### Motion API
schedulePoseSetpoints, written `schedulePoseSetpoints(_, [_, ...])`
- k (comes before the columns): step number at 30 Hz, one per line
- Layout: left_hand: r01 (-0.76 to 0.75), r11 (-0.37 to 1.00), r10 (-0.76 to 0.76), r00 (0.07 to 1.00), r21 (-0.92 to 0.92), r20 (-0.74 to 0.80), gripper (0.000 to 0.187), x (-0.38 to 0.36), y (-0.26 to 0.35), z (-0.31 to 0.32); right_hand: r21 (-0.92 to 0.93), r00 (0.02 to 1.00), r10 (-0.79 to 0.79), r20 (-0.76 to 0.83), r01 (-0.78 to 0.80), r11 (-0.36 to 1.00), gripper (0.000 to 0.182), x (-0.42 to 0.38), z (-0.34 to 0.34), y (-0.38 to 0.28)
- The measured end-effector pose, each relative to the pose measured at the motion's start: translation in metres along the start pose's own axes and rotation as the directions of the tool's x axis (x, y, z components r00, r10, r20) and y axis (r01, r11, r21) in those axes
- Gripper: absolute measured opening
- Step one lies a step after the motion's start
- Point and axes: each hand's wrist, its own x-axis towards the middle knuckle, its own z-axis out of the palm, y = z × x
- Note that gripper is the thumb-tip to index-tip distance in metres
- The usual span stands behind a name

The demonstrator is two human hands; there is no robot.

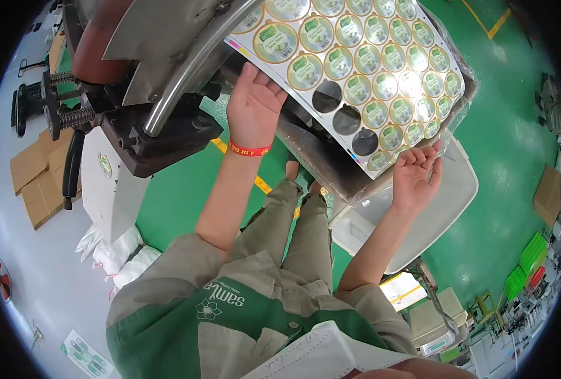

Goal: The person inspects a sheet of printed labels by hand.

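A printed sheet of round labels (375,76) lies tilted over a box lined with clear plastic (331,167). Three dark round holes show along its near side. My left hand (255,107), palm up, has its fingers partly tucked under the sheet's left edge, so their tips are hidden. A red wristband (250,150) is on that wrist. Beside the sheet's near right corner, my right hand (417,175) is turned palm up with curled fingers. Its fingertips seem to pinch the clear plastic liner (446,144), though the contact is hard to make out.
A machine with a curved metal bar (185,76) and dark base (160,136) stands close at my left. Beneath the box is a pale plastic tub (448,208). Flattened cardboard (40,177) and white bags (122,252) lie on the floor at left.
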Motion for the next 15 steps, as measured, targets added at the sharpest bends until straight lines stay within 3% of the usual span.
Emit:
schedulePoseSetpoints(3, [0.013, 1.000, -0.012, 1.000, -0.016, 0.022, 0.045, -0.002, 0.002, 0.003, -0.001, 0.997, 0.046, 0.054, -0.046, 0.999, 0.027, -0.003, 0.007, 0.004])
schedulePoseSetpoints(6, [0.012, 1.000, -0.012, 1.000, -0.018, 0.010, 0.044, -0.004, 0.002, 0.004, -0.100, 0.995, -0.012, 0.096, 0.021, 0.995, 0.025, -0.006, 0.010, 0.003])
schedulePoseSetpoints(7, [0.013, 1.000, -0.012, 1.000, -0.023, 0.005, 0.044, -0.004, 0.002, 0.005, -0.197, 0.984, -0.013, 0.179, 0.049, 0.979, 0.025, -0.005, 0.008, 0.001])
schedulePoseSetpoints(8, [0.010, 1.000, -0.009, 1.000, -0.023, 0.023, 0.043, -0.005, 0.002, 0.006, -0.426, 0.976, -0.204, 0.078, 0.218, 0.878, 0.026, -0.005, 0.006, 0.001])
schedulePoseSetpoints(9, [0.008, 0.999, -0.007, 0.999, -0.048, 0.037, 0.043, -0.005, 0.001, 0.005, -0.640, 0.914, -0.405, 0.027, 0.327, 0.696, 0.027, -0.005, 0.009, 0.005])
schedulePoseSetpoints(10, [0.008, 0.999, -0.006, 0.999, -0.053, 0.034, 0.043, -0.005, 0.001, 0.005, -0.803, 0.834, -0.534, 0.140, 0.412, 0.431, 0.035, 0.003, 0.000, 0.004])
schedulePoseSetpoints(11, [0.009, 0.998, -0.007, 0.999, -0.058, 0.031, 0.043, -0.006, 0.000, 0.005, -0.803, 0.834, -0.533, 0.141, 0.411, 0.431, 0.035, 0.011, -0.007, 0.007])
schedulePoseSetpoints(12, [0.009, 0.998, -0.007, 1.000, -0.059, 0.030, 0.043, -0.007, 0.000, 0.006, -0.898, 0.717, -0.570, 0.400, 0.432, -0.087, 0.039, 0.021, -0.014, 0.011])
schedulePoseSetpoints(13, [0.010, 0.998, -0.009, 1.000, -0.061, 0.020, 0.042, -0.005, 0.000, 0.006, -0.738, 0.613, -0.458, 0.644, 0.340, -0.582, 0.043, 0.034, -0.023, 0.017])
schedulePoseSetpoints(14, [0.010, 0.998, -0.010, 1.000, -0.064, 0.012, 0.042, -0.003, 0.001, 0.006, -0.749, 0.675, -0.415, 0.610, 0.320, -0.580, 0.048, 0.051, -0.040, 0.024])
schedulePoseSetpoints(15, [0.008, 0.999, -0.007, 1.000, -0.045, 0.029, 0.042, -0.004, -0.001, 0.003, -0.685, 0.681, -0.386, 0.622, 0.237, -0.689, 0.050, 0.069, -0.063, 0.026])
